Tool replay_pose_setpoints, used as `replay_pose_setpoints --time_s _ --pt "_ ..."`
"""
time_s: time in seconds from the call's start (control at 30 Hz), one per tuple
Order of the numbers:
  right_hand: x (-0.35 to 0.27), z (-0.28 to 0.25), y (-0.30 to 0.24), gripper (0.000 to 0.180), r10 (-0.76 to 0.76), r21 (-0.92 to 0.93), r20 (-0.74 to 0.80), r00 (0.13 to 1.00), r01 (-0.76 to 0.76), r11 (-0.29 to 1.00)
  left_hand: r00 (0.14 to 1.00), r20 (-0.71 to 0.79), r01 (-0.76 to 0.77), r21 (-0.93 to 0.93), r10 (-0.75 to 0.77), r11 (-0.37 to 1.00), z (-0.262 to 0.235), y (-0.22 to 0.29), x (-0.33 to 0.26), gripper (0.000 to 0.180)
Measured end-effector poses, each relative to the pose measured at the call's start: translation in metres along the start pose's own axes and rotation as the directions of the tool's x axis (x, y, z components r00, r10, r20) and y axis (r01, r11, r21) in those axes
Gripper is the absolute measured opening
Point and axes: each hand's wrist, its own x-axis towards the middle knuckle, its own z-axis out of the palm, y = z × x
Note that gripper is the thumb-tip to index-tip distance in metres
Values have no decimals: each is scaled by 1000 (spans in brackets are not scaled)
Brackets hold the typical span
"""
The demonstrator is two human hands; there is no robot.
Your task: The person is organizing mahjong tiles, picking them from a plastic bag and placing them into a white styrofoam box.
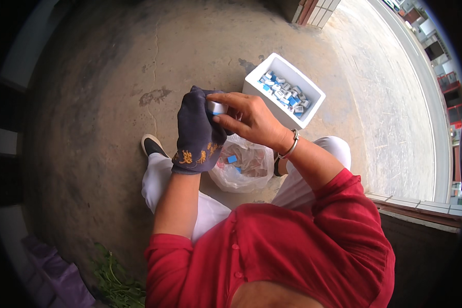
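Mid-frame, gloved left hand (197, 131) cups 1 small white piece (217, 107); bare right hand (249, 119) fingers pinch its right side.

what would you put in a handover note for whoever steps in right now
Left hand: in a dark embroidered glove, cupped around a small white tile.
Right hand: bare, fingertips on the same tile.
White foam box on the concrete floor ahead holds many white and blue tiles.
Clear plastic bag between the knees holds a few pieces.
Done: one tile in hand.
Left: the box's tiles.
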Motion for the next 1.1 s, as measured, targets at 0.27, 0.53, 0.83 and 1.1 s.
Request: replay_pose_setpoints --time_s 0.27,0.53,0.83,1.1 --pt "2 -1 -1 35 96 -14 -82 992 -98 995 858 183 -446 729 480 520 -35 -53 22 23" --pt "-1 -7 5 34 52 32 -7 999 -51 998 996 36 84 91 -87 992 9 -8 -3 43" --pt "3 -6 21 38 400 785 168 901 -368 498 953 167 -290 743 252 604 2 -4 6 40" --pt "0 -14 10 43 325 625 176 929 -360 692 992 104 -118 647 66 753 21 7 -6 36"
